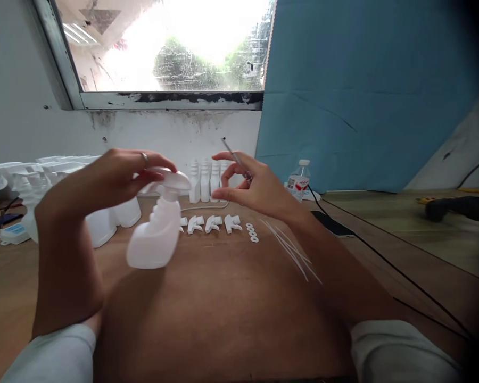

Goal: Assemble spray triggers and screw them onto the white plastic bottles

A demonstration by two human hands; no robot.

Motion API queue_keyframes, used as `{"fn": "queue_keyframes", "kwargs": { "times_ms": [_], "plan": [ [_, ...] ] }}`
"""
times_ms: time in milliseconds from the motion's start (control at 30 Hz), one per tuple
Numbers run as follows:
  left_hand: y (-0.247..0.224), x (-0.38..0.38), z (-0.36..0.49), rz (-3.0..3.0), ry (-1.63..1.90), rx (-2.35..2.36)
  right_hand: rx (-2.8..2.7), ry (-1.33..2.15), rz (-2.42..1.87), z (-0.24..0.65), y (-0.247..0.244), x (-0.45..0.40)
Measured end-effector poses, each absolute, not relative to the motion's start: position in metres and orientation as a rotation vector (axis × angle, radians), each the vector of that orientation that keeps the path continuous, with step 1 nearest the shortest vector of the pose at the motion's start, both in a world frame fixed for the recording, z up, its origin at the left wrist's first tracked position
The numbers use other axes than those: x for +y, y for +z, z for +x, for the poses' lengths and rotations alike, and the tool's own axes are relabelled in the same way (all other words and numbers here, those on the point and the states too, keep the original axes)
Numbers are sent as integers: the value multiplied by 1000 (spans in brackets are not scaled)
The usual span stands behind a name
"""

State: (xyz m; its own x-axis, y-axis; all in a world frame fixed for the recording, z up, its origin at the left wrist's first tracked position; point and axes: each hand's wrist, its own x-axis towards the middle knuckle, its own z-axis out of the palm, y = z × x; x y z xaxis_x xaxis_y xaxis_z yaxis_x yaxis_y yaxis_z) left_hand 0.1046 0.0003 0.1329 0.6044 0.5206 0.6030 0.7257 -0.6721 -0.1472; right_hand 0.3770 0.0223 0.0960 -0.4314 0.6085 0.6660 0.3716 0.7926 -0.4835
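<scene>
My left hand (122, 173) is closed from above on the head of a white spray bottle (155, 242). The bottle hangs slightly tilted over the brown table. To its right, my right hand (257, 183) has a thin metal rod-like tool (233, 151) tucked in its fingers, pointing up and to the left. The thumb and index finger of that hand are apart, with nothing between their tips. Behind and below lie a row of white spray heads (213, 224), several white washers (252, 234) and thin white tubes (289, 250).
Several white bottles (205, 183) stand by the wall. More finished-looking spray bottles (99, 226) crowd the left. A labelled drink bottle (299, 181), a dark phone (331, 223) and a black cable (395, 266) are at the right. A black object (443, 209) lies far right.
</scene>
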Motion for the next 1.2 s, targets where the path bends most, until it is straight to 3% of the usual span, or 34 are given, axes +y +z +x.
{"fn": "queue_keyframes", "kwargs": {
  "times_ms": [167, 367, 633, 767, 967, 1200],
  "plan": [
    [120, -13, 157, -2558, -891, -722, -2189, 275, -766, 369, 90, 13],
    [118, -7, 166, -2529, -1205, -821, -1799, 158, -871, 381, 98, 14],
    [110, 40, 157, -2766, -864, -1064, -1341, 181, -768, 398, 108, 25],
    [106, 57, 158, -3028, -734, -1167, -1380, 283, -715, 403, 111, 19],
    [102, 72, 143, -3331, -1071, -1099, -1524, 339, -634, 414, 116, 17],
    [101, 83, 110, -3209, -1192, -1484, -1922, 470, -541, 428, 120, 13]
  ]
}}
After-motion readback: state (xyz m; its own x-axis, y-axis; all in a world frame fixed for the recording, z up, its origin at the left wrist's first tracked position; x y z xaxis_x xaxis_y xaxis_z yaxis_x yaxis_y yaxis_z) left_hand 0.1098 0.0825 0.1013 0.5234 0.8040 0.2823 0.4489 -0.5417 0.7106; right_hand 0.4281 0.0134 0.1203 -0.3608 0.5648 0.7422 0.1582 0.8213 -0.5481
